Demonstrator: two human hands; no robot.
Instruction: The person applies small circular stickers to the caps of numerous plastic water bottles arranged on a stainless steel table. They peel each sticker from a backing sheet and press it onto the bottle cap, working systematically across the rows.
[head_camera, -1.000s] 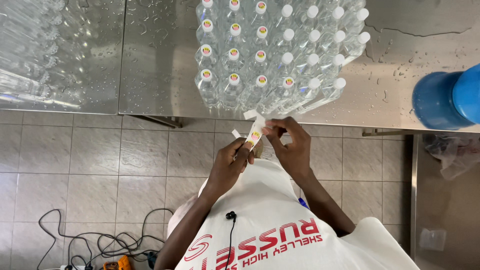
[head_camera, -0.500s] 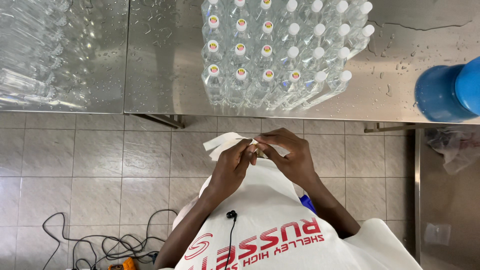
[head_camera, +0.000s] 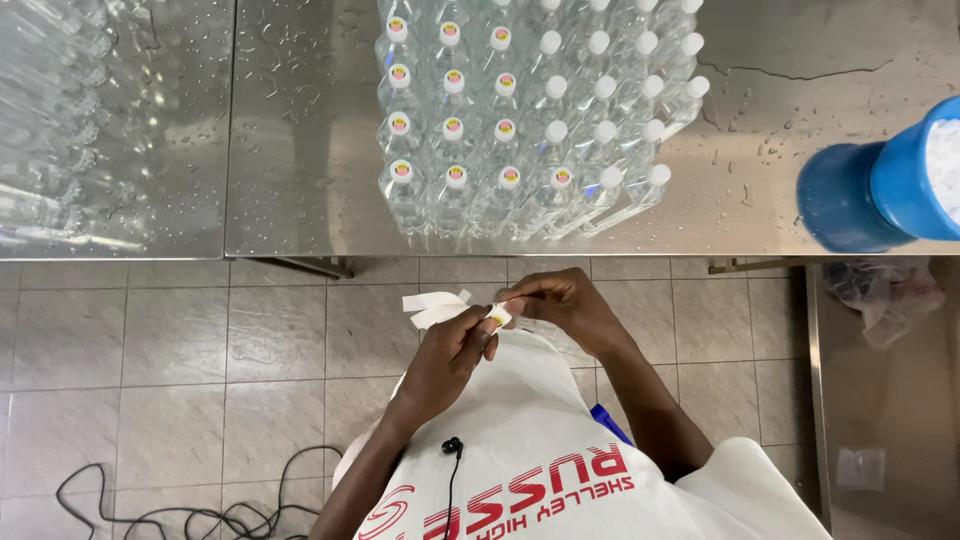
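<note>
Both hands meet just in front of the chest, below the edge of the steel table (head_camera: 300, 200). The left hand (head_camera: 450, 355) pinches a white paper strip (head_camera: 432, 307), the backing of a run of small round stickers, with the free end curling up and away to the left. The right hand (head_camera: 560, 300) closes thumb and forefinger on a single round sticker (head_camera: 499, 316) at the near end of that strip, so both hands are grasping and touching at the same spot.

The step in hand looks like peeling one sticker off its backing. Up on the table stands a tight block of clear plastic bottles (head_camera: 520, 120); the caps in the left columns already carry a coloured round sticker, while the caps in the right columns are plain white (so the labelling seems roughly half done). A blue container (head_camera: 880, 185) sits at the table's right end, well apart from the bottles, and black cables (head_camera: 190, 505) lie on the tiled floor (head_camera: 150, 360) at lower left.

The next move probably calls for a clean lift of the sticker without folding it, then a reach up to the nearest bare cap and a centred press
</note>
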